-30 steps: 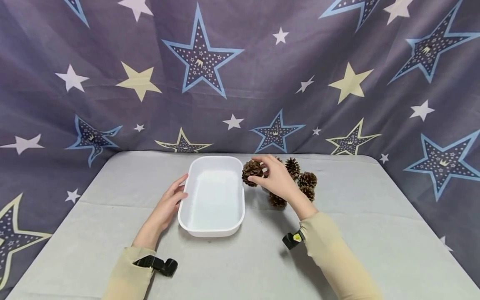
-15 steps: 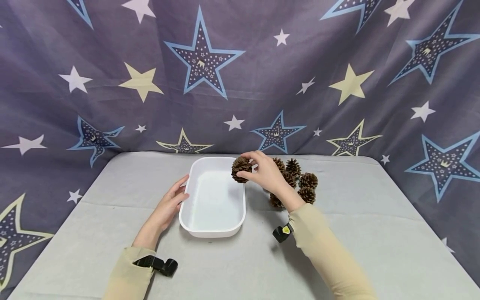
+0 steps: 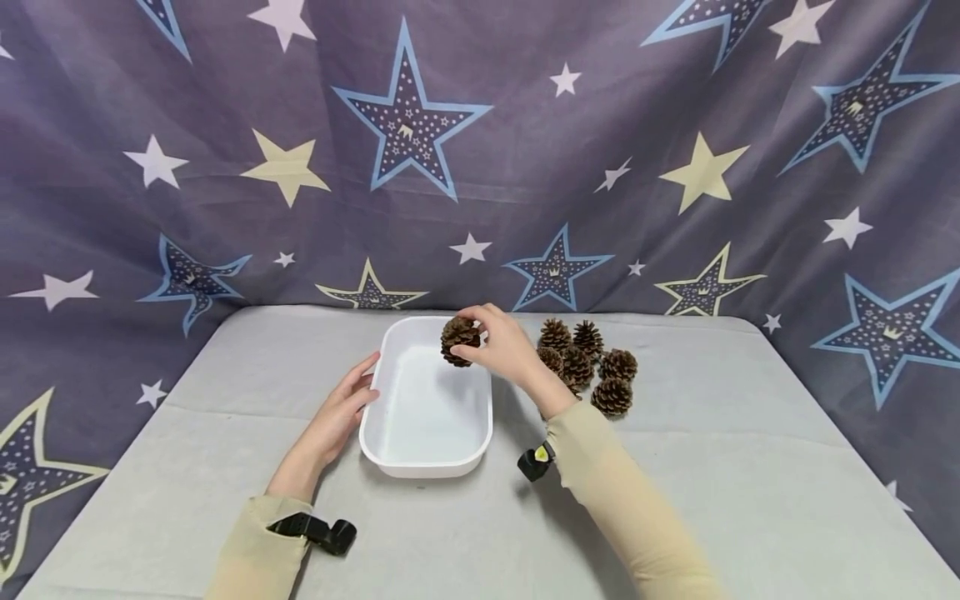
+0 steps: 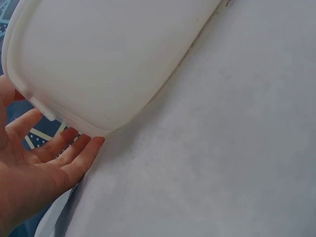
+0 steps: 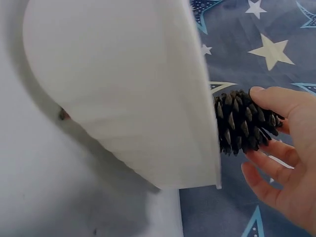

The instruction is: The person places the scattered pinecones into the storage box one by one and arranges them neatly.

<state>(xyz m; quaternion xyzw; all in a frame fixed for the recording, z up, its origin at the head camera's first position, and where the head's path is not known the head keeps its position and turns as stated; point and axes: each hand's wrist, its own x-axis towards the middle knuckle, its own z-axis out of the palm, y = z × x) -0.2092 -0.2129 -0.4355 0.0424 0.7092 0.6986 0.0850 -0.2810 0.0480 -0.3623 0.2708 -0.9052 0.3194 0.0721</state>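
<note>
Pinecone (image 3: 459, 342) hangs above the far right part of the white tray (image 3: 426, 470), held in my right hand (image 3: 504, 346), thumb clamped on one side of it and fingers on the other. I judge it light and fairly stiff, with rough, woody scales that should give good grip; slipping worries me less than a brittle tip snapping if I squeeze hard. I would take hold round its widest girth, thumb opposite the fingers, pressing just enough to keep it from turning. My left hand (image 3: 335, 423) has its fingers apart and touches the tray's left side; the left wrist view shows fingertips against the edge, not wrapped round it. More pinecones (image 3: 576, 365) lie bunched on the worktop (image 3: 720, 483) to the right of the tray.

Against the frame from half a second ago, the held cone has moved left: then it was over the tray's right rim, now I see it inside that rim from the head view. More of the bunched ones show, while the tray and my left hand have barely changed place.
</note>
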